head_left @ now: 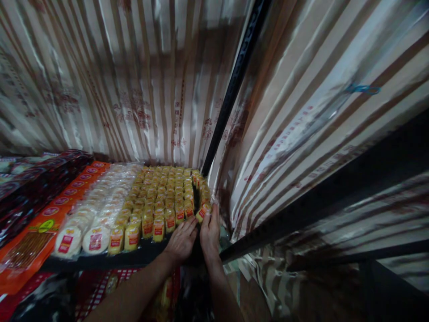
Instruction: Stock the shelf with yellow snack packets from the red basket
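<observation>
On a dark shelf (137,257) stand rows of small yellow wrapped cakes (161,197) with red labels on their front ends. My left hand (182,239) lies at the front of these rows, its fingers stretched out and touching the nearest packs. At the right end, a separate column of the same cakes leans away from the others, with a dark gap between. My right hand (210,230) is held flat along the outer side of that column, fingers extended, thumb by the tilted front cake (203,212). Neither hand is closed around a pack.
White round wrapped biscuits (95,239), orange packets (30,243) and dark red packets (40,190) fill the shelf to the left. A black post (231,89) and striped plastic sheeting (150,89) stand behind. Below is a red perforated basket (89,290).
</observation>
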Demonstrator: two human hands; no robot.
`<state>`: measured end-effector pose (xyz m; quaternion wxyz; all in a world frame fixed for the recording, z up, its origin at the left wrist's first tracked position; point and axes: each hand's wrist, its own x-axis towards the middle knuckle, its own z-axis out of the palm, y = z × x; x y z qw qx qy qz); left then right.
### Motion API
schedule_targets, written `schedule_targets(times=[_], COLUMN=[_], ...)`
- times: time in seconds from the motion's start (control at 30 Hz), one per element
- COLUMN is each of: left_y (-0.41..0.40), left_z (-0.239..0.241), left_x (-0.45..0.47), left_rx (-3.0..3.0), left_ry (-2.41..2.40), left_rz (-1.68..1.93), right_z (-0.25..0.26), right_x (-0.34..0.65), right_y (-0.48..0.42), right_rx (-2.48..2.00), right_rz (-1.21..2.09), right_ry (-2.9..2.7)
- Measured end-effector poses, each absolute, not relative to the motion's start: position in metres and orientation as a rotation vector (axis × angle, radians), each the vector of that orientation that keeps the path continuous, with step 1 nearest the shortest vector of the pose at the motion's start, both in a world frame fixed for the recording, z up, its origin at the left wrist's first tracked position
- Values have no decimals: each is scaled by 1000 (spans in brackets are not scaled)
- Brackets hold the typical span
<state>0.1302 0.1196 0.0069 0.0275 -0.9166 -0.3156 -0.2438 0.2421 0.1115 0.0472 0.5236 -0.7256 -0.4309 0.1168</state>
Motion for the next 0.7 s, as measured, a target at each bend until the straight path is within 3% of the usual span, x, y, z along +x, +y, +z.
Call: schedule_targets(times=[0.7], left_y=[128], left_z=[-13], left_x=[165], left_rx=[-2705], left_ry=[-1105], left_rz=[-1044], right_z=[49], right_x=[255], right_y=[152], right_rx=[-1784], right_rz=[247], right_ry=[-884])
